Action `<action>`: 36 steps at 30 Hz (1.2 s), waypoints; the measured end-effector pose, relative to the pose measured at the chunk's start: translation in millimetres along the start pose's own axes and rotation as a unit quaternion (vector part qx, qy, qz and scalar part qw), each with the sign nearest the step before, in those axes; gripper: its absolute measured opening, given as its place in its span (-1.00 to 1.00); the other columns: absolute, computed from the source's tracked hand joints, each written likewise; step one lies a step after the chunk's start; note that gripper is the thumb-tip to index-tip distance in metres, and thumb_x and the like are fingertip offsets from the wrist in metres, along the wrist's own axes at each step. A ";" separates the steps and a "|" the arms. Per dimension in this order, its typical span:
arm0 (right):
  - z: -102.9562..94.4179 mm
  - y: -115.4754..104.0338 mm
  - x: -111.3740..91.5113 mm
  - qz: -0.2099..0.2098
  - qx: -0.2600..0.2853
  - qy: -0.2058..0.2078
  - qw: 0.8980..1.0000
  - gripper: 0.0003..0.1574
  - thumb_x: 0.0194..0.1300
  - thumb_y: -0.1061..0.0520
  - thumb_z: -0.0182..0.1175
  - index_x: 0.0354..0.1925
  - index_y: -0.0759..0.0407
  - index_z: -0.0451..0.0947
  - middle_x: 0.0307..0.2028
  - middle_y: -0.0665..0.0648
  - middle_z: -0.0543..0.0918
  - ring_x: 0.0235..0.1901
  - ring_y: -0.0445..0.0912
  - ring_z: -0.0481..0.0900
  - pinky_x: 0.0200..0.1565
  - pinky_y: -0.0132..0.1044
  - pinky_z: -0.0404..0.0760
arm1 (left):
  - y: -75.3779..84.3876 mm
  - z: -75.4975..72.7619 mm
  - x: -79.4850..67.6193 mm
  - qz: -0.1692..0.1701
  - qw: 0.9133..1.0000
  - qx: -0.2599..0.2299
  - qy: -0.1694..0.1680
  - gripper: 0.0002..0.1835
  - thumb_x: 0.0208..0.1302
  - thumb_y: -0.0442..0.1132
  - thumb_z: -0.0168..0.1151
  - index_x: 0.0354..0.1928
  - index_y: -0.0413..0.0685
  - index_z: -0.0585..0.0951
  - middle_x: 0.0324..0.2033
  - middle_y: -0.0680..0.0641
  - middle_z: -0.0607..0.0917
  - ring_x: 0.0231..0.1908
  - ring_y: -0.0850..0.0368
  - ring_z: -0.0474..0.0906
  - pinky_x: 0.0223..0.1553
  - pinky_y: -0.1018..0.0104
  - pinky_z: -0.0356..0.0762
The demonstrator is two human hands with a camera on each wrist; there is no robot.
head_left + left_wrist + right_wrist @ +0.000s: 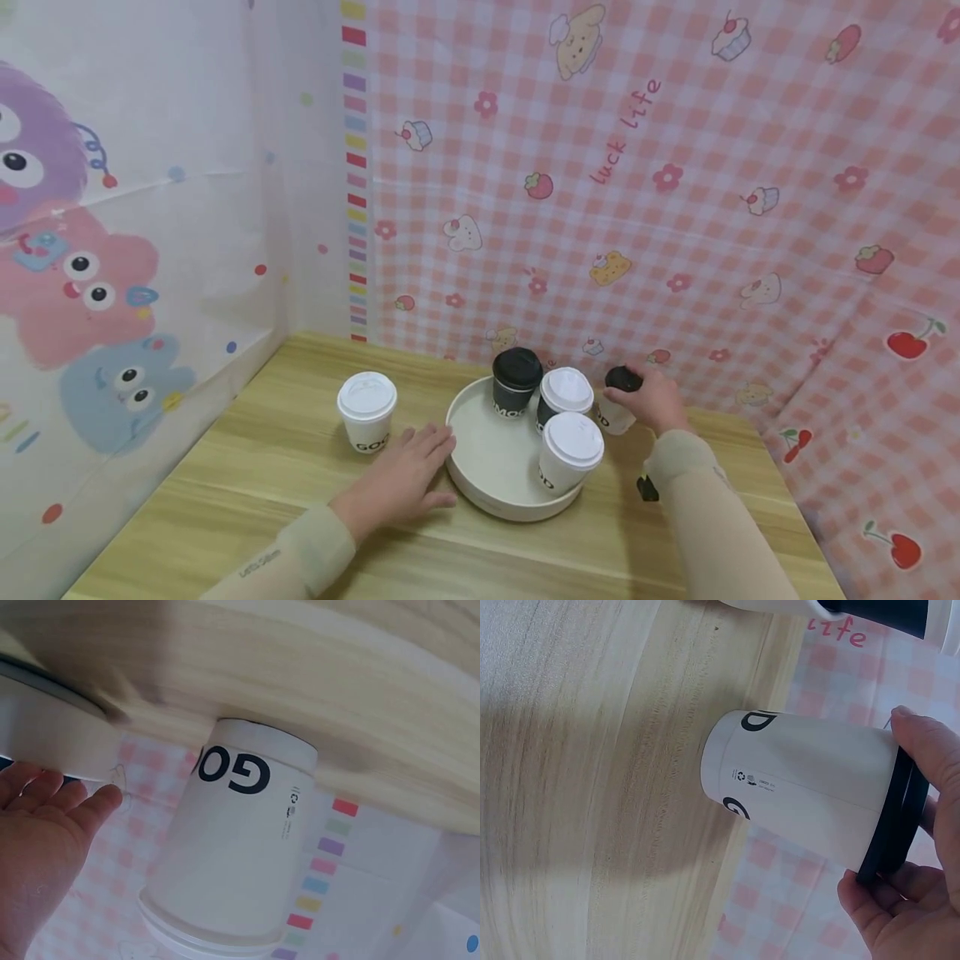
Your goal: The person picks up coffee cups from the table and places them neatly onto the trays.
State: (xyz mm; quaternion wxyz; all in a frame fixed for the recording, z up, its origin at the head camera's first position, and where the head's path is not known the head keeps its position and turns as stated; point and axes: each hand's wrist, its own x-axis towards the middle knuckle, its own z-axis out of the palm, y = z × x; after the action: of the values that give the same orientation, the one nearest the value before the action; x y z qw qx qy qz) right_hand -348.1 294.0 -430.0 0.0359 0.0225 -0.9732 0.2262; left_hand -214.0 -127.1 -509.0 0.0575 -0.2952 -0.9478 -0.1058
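Note:
My right hand (658,400) grips a white paper cup with a black lid (802,787) by the lid, thumb on one side and fingers on the other. This cup stands right of the round cream tray (487,458), its base close over the wooden table. With extended fingers, my left hand (405,475) touches the tray's left rim. On the tray are a black cup with a black lid (517,385), a black cup with a white lid (566,392) and a white cup with a white lid (570,454).
Left of the tray stands another white cup with a white lid (367,412), close to my left hand. A small black object (647,488) lies on the table (420,554), partly behind my right sleeve. Patterned cloth (480,167) hangs behind the table and along its sides.

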 end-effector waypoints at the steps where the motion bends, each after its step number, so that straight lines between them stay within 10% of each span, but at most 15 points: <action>1: 0.1 0.0 0.1 -0.001 0.001 0.000 1.000 0.01 0.35 -0.20 0.42 0.52 0.32 0.38 0.42 0.55 0.47 0.35 0.48 0.50 0.35 0.40 0.52 | 1.0 0.2 -0.8 0.003 1.000 0.001 0.000 -0.05 0.38 0.31 0.32 0.55 -0.25 0.39 0.58 -0.25 0.39 0.58 -0.29 0.31 0.59 -0.34 0.26; 23: 9.8 2.8 -2.8 0.017 -0.032 0.061 0.997 -0.03 0.35 -0.26 0.38 0.52 0.22 0.43 0.39 0.53 0.52 0.29 0.51 0.54 0.25 0.42 0.57 | 24.4 2.9 -17.2 0.064 0.996 0.037 0.040 -0.09 0.35 0.32 0.35 0.50 -0.21 0.48 0.48 -0.22 0.53 0.55 -0.21 0.39 0.57 -0.23 0.35; 36: -9.5 25.4 -42.7 -0.007 0.029 0.104 0.994 -0.08 0.39 -0.14 0.42 0.50 0.30 0.43 0.46 0.54 0.43 0.42 0.49 0.39 0.39 0.41 0.45 | 42.7 4.7 -20.5 0.055 0.998 0.018 0.010 -0.12 0.35 0.32 0.35 0.54 -0.05 0.44 0.52 -0.18 0.49 0.57 -0.24 0.34 0.61 -0.26 0.27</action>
State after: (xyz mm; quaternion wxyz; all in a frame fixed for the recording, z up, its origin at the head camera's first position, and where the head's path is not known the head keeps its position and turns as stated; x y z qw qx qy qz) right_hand -306.5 322.1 -436.2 0.1374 0.0067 -0.9571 0.2551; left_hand -173.0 -102.8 -510.0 0.0779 -0.3443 -0.9315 -0.0881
